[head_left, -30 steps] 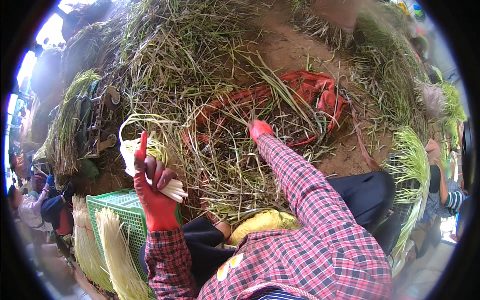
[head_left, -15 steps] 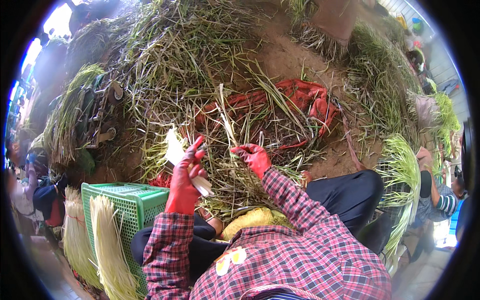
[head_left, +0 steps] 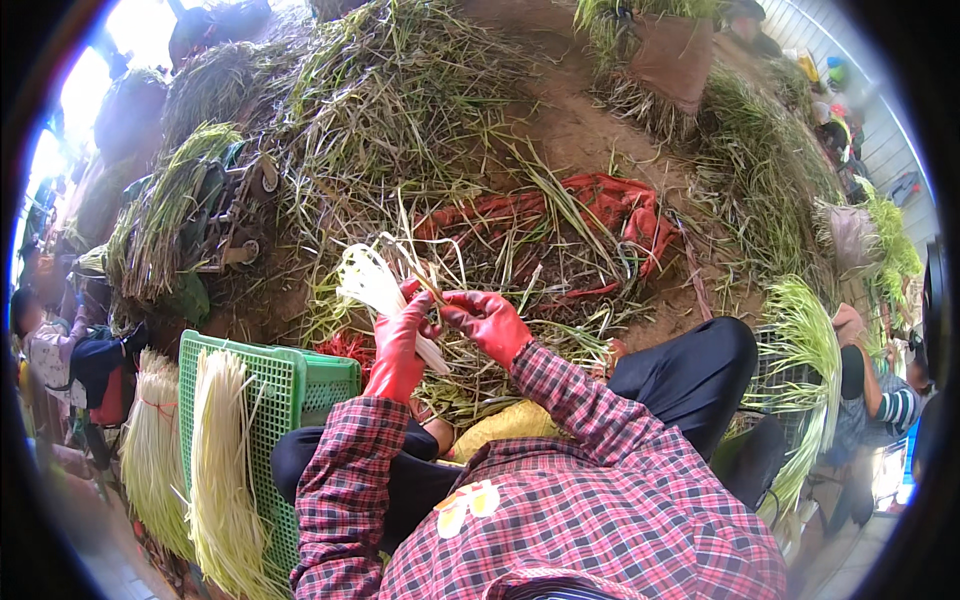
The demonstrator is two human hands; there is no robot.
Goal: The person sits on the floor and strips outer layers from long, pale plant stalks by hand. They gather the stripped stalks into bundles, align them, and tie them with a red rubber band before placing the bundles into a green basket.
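My left hand (head_left: 398, 352), in a red glove, grips a small bundle of pale stalks (head_left: 362, 280), their white ends poking out below the fingers. Right beside it my right hand (head_left: 485, 325), also gloved red, pinches thin brownish strands (head_left: 423, 268) at the upper part of the left hand. A red sack (head_left: 635, 225) strewn with dry leaves lies on the ground beyond my hands, and a yellow sack (head_left: 500, 428) is under the litter before me.
A green plastic crate (head_left: 319, 382) with pale stalk bundles (head_left: 218, 455) stands at my left, near a wheeled cart (head_left: 240, 215) loaded with greens. Leaf heaps (head_left: 380, 90) cover the ground ahead. Co-workers (head_left: 70, 360) (head_left: 885, 400) sit at both sides; green stalks (head_left: 805, 380) lie at my right.
My right hand has come back from the leaf litter, with strands in it, and moved left to meet my left hand, which has risen slightly with its bundle.
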